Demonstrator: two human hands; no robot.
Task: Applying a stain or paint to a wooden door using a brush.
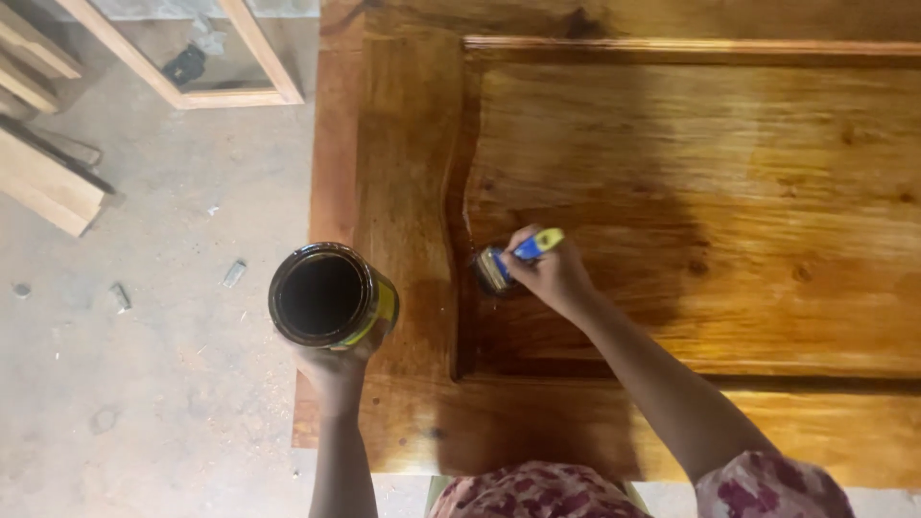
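A glossy, freshly coated wooden door [691, 192] lies flat below me, with a recessed panel and a curved inner edge. My right hand [552, 278] grips a paintbrush [508, 259] with a blue and yellow handle; its bristles press on the panel beside the curved moulding. My left hand [336, 369] holds an open round can [324, 295] from beneath, over the door's left edge. The can has a dark inside and a yellow side. Its contents look dark; the level cannot be made out.
A dusty concrete floor [153, 364] spreads to the left, with small scraps of debris. Wooden planks [43, 182] lie at the far left and a wooden frame [230, 86] rests at the top. My patterned sleeve [767, 489] shows at the bottom.
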